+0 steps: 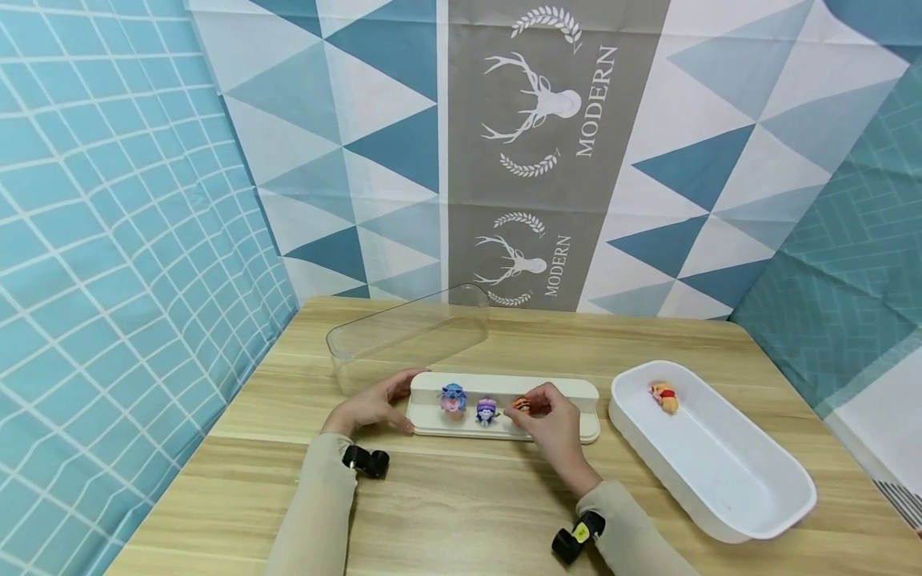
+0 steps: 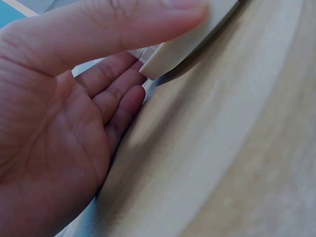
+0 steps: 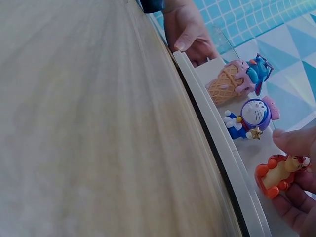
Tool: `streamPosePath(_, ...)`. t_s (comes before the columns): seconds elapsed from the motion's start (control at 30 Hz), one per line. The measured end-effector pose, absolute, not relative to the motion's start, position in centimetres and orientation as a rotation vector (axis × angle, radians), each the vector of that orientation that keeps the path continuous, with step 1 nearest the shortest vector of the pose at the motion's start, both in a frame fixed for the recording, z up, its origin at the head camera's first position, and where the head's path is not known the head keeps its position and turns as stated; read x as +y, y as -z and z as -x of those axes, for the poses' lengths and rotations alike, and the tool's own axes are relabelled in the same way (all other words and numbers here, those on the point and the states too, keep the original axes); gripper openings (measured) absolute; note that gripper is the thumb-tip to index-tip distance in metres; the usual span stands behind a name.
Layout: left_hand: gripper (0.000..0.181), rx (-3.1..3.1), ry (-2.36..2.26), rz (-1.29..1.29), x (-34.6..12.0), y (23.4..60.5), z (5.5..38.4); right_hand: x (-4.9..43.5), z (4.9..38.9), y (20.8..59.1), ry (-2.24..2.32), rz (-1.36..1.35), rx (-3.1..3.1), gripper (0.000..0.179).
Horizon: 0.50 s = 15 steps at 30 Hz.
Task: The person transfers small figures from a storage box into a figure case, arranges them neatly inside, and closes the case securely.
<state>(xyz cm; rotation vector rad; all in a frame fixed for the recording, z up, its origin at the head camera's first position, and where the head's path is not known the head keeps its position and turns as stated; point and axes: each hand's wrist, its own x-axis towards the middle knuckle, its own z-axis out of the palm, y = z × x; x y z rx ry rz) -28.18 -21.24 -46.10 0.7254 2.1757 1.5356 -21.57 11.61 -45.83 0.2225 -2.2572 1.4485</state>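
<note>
On my remote feed I saw the right hand (image 1: 556, 426) nearly closed, pinching an orange tiger figurine (image 3: 276, 177) at the cream stand (image 1: 497, 384)'s right half, left hand (image 1: 372, 406) half curled, gripping the stand's left end

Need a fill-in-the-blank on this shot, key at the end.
1. In the head view, the left hand holds the cream base at its ____ end.
2. The whiskered figure is ____ the cone figure and the orange figure, which the right hand holds.
3. The yellow figure in the white tray wears a ____ top.
Missing words: left; between; red.
</note>
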Motion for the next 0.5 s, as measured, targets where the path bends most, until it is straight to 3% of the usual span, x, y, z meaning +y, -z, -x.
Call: streamPosePath(0.5,0.103,2.154,-1.541,-0.74,-21.19,46.03,28.15,11.96,21.77,45.84,-1.333,-0.297,-2.343,0.039)
